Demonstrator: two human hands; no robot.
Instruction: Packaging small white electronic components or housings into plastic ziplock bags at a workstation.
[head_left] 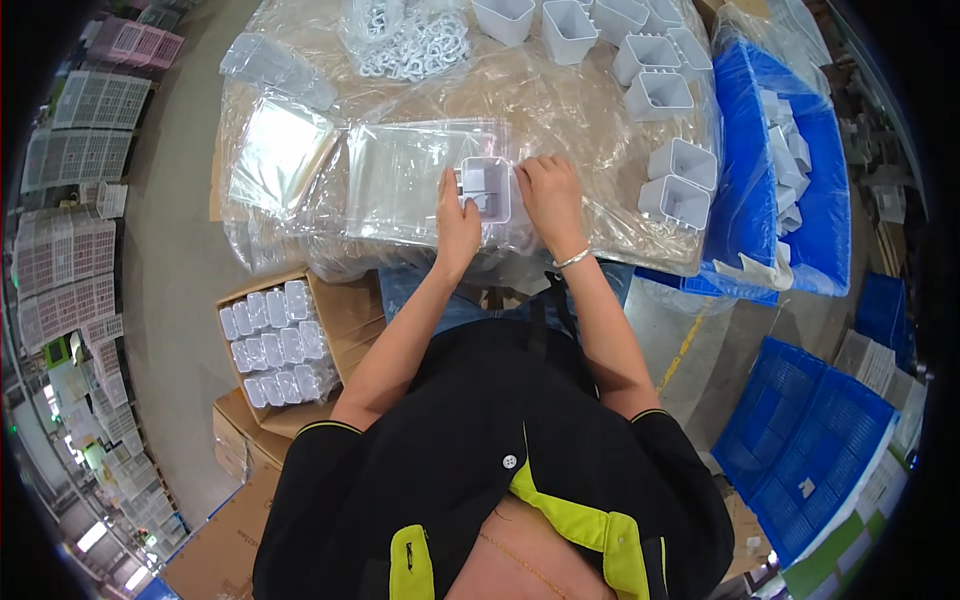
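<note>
Here, the person's left hand grips a pale grey plastic cup by its left side, fingers along the outside and thumb near the rim. The right hand is just beside the cup's right edge, its fingers bent and drawn together; whether they pinch clear film there cannot be told. The cup is over the front part of the film-covered counter, at the right end of a pile of clear bags. Similar cups stand along the counter's right side, and a heap of white hooks lies at the back. A cardboard box of wrapped cups sits below, left.
</note>
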